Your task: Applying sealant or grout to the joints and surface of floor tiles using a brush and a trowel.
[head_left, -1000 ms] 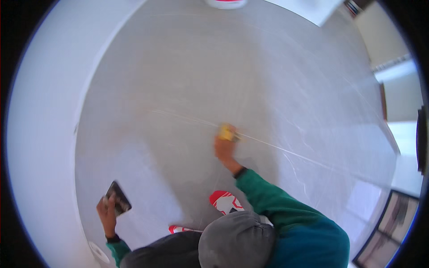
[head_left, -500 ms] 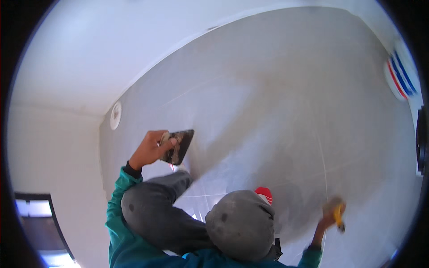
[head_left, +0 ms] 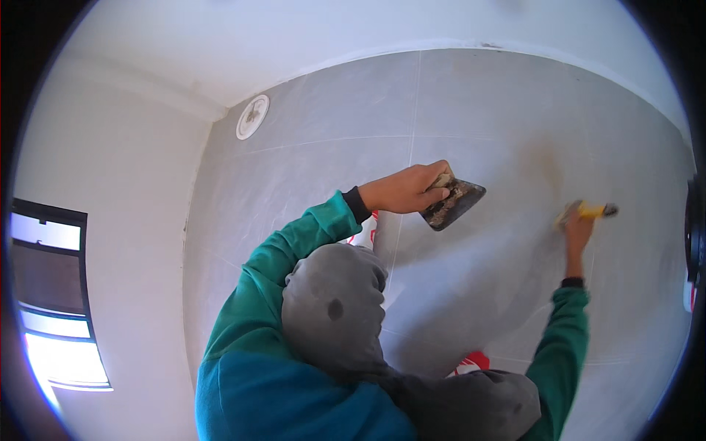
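Broadly, grey floor (head_left: 331,165) spreads wide below, a dark-framed window (head_left: 51,275) standing off to the left and a white disc (head_left: 253,117) lying near the far-left corner. The left hand (head_left: 404,189) grips a dark, crusted plate (head_left: 457,203) by its left side. Well to its right, the right hand (head_left: 579,226) is closed around a yellow tool (head_left: 594,210) close to the floor; whether it touches is unclear.

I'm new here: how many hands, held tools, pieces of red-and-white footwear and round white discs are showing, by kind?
Hands: 2 (left hand, right hand)
Held tools: 2 (dark flat plate, yellow tool)
Red-and-white footwear: 2, both partly hidden
Round white disc: 1
Total: 7
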The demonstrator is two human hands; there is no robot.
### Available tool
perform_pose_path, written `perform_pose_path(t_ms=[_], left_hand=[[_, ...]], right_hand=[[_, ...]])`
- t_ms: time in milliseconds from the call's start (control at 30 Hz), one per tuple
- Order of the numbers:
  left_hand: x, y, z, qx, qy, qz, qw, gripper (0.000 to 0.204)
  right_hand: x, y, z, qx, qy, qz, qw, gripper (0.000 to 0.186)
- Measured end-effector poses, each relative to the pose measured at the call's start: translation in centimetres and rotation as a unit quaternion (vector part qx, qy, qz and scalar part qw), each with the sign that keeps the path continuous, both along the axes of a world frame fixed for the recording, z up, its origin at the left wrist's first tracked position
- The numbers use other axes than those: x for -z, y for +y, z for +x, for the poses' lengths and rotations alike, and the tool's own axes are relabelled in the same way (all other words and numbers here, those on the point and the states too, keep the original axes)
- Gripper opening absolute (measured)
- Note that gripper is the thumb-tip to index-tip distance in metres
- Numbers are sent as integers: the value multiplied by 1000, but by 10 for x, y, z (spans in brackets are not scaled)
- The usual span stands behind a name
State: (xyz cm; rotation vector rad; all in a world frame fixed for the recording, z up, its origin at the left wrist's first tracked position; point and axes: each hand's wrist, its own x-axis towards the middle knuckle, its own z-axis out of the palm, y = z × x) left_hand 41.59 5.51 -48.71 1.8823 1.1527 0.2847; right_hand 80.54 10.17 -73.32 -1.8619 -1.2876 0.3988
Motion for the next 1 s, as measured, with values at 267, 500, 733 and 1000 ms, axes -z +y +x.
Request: perform_pose_path(t_ms=[267,500,733,1000], left_hand=[[108,19,-287,-309,-86,-13,947,28],[184,20,-523,-421,244,271,831,18],[180,69,-574,-618,149,66,769,28],[204,50,-499,-515,-32,17,856,32]], right_hand=[[-148,44,8,-196,-89,-57,975,47],[-192,29,43,-199,-229,-163,939,45],[-229,38,-159,-342,-193,-319,863,36],[-268,85,-269,-516,-166,-298,786,20]])
